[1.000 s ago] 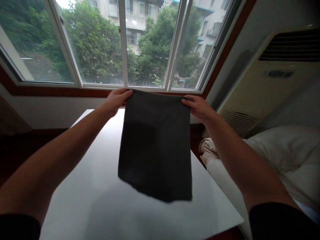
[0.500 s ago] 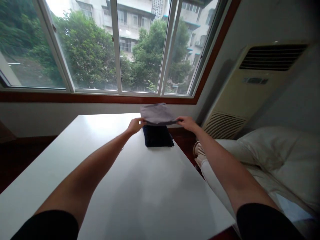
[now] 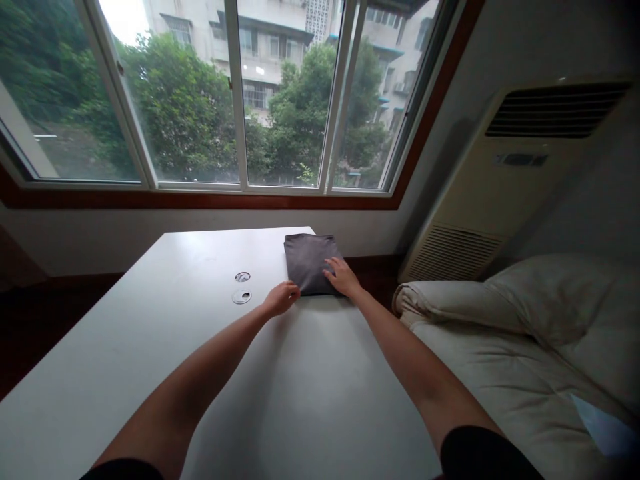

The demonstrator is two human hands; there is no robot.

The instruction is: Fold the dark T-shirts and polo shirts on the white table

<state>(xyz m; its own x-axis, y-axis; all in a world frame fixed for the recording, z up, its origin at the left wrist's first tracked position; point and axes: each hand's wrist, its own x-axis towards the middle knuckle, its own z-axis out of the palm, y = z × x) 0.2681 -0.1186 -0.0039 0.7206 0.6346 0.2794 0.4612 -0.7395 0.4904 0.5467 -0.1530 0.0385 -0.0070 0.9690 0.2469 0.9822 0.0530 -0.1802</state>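
A folded grey cloth (image 3: 307, 260), perhaps a garment, lies flat at the far right edge of the white table (image 3: 200, 347). It covers the dark folded cloth beneath it, of which hardly anything shows. At the grey cloth's near left corner, my left hand (image 3: 283, 298) has its fingers closed together on the edge. My right hand (image 3: 343, 275) rests on the right part of the cloth with its fingers spread.
Two round metal-rimmed fittings (image 3: 242, 297) are set in the tabletop left of the cloth. Along the right stands a cream sofa (image 3: 465, 307), with a floor-standing air conditioner (image 3: 505, 187) behind it. A wide window (image 3: 280, 133) lies beyond the table.
The grey cloth has come down from both raised hands onto the dark cloth, covering it. Both hands have moved nearer; my right hand has let go of the corner and opened on top.
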